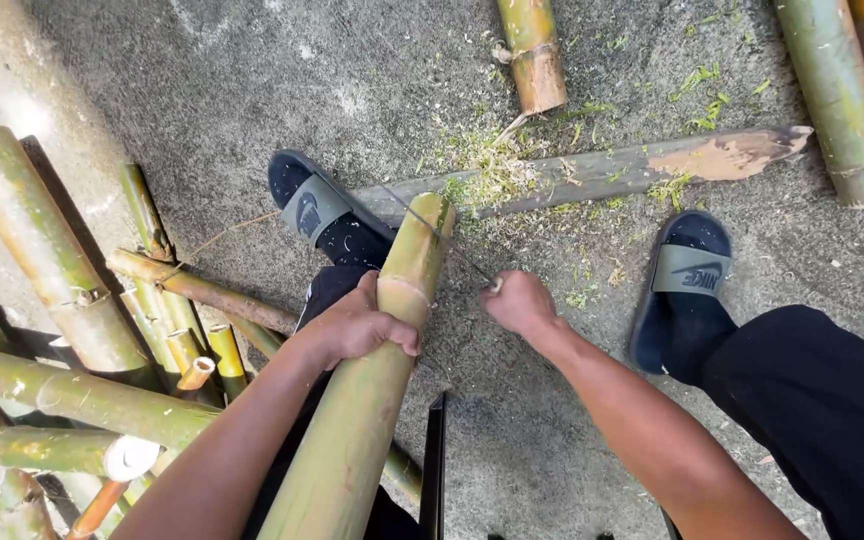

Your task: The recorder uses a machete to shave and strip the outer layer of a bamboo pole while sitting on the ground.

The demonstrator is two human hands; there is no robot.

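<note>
Head view, looking down past two bare forearms onto a grey concrete floor (252,90). Left hand (357,325) wraps its fingers around a thick green-yellow bamboo culm (372,390), gripping just below a pale node ring; the culm runs from the lower edge of the frame up and to the right, its cut upper end lying beside the flat wooden board (602,172). Right hand (519,300) is closed in a fist about the handle of a thin saw blade (432,232), which stretches up and to the left and meets the culm near its cut end; the handle itself is hidden inside the fist. Green sawdust and shavings (487,165) are scattered over the board and the floor around the cut end. Two feet in dark slide sandals stand on either side: the left sandal (317,205) touching the board's near end, the right sandal (687,275) well apart to the right. A heap of cut bamboo lengths (82,330) lies at the left, and further bamboo poles (837,95) enter from the top edge.
</note>
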